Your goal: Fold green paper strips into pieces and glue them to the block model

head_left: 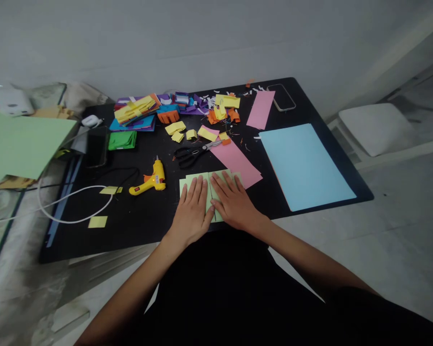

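Pale green paper (208,186) lies at the front edge of the black table, with a dark line running down between its two halves. My left hand (190,211) rests flat on the left half, fingers stretched out. On the right half my right hand (236,204) lies flat too, its fingers spread. The two thumbs come close together near the middle line. Just behind the paper are black-handled scissors (195,153) and a pink strip (238,161). A yellow glue gun (153,179) lies to the left of my left hand.
Light blue sheets (306,166) cover the right of the table (147,221). Folded coloured papers (137,110), yellow pieces and scraps lie along the back. A white cable (72,222) loops at the left, near a green sheet (21,142). A phone case (282,97) sits at the back right.
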### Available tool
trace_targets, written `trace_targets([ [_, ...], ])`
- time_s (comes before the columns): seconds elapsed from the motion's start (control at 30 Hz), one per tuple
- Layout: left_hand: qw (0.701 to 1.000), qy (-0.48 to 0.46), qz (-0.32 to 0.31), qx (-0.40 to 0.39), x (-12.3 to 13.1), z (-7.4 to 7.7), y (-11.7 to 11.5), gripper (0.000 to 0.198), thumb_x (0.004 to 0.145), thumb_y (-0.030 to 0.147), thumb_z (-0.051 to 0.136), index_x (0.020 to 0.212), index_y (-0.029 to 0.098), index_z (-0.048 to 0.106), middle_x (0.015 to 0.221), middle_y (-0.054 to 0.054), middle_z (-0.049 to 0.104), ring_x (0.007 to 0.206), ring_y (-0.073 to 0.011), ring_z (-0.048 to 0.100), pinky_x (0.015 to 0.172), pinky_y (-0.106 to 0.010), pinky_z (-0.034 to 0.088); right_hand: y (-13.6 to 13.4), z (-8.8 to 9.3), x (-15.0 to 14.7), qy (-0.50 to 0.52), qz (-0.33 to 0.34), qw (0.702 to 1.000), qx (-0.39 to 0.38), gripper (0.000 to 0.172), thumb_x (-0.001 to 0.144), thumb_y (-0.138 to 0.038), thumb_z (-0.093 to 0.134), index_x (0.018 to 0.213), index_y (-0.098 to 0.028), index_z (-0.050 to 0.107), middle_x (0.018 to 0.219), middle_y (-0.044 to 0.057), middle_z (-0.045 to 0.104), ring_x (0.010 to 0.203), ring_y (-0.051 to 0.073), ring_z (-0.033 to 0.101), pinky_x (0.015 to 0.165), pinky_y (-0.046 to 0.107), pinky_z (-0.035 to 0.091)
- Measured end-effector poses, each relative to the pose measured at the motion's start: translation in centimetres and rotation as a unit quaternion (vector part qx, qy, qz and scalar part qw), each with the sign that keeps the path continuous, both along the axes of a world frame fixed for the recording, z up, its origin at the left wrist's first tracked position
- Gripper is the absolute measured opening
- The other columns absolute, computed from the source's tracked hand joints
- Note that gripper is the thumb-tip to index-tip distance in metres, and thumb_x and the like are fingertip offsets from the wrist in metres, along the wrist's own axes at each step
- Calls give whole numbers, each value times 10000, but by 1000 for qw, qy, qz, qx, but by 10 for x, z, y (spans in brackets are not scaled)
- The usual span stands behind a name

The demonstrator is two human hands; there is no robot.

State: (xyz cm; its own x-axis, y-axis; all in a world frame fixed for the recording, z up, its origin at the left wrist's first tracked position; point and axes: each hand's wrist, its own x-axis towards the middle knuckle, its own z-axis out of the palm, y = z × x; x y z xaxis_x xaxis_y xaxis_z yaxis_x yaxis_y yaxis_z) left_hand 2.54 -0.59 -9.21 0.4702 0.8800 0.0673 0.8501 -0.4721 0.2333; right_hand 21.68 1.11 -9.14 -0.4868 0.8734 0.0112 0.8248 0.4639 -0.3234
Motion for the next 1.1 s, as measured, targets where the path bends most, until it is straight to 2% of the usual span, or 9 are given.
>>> trace_targets([
  [0.13,1000,4,-2,0,-1,0,0,729,1087,459,333,1683,74,164,1753,-209,235,1653,-332,149,1336,-585,170,0,2,-1,-7,-2,1000,0,665,1097,-412,366,1695,-148,246,1769,89,249,1655,344,139,1340,599,98],
  [0.53,1000,-8,-2,3,-2,-1,1,697,1083,403,339,1686,94,179,1754,-196,241,1653,-323,159,1335,-584,177,-2,-2,-2,11,-10,1000,11,670,1098,-417,374,1700,-159,233,1764,93,262,1657,332,140,1338,594,122],
  [0.73,1000,1,5,-2,0,-1,0,675,1079,384,356,1670,87,226,1748,-196,262,1653,-318,159,1340,-574,174,-8,-2,-8,13,-12,1000,7,621,1106,-337,318,1656,-50,319,1745,170,280,1649,299,198,1345,541,170],
  [1.1,1000,11,9,-12,1,1,1,665,1075,390,362,1663,92,265,1758,-173,242,1655,-326,151,1341,-575,172,-11,-1,-9,20,-22,1000,1,603,1093,-300,338,1642,-50,351,1744,169,284,1649,289,199,1344,532,182],
])
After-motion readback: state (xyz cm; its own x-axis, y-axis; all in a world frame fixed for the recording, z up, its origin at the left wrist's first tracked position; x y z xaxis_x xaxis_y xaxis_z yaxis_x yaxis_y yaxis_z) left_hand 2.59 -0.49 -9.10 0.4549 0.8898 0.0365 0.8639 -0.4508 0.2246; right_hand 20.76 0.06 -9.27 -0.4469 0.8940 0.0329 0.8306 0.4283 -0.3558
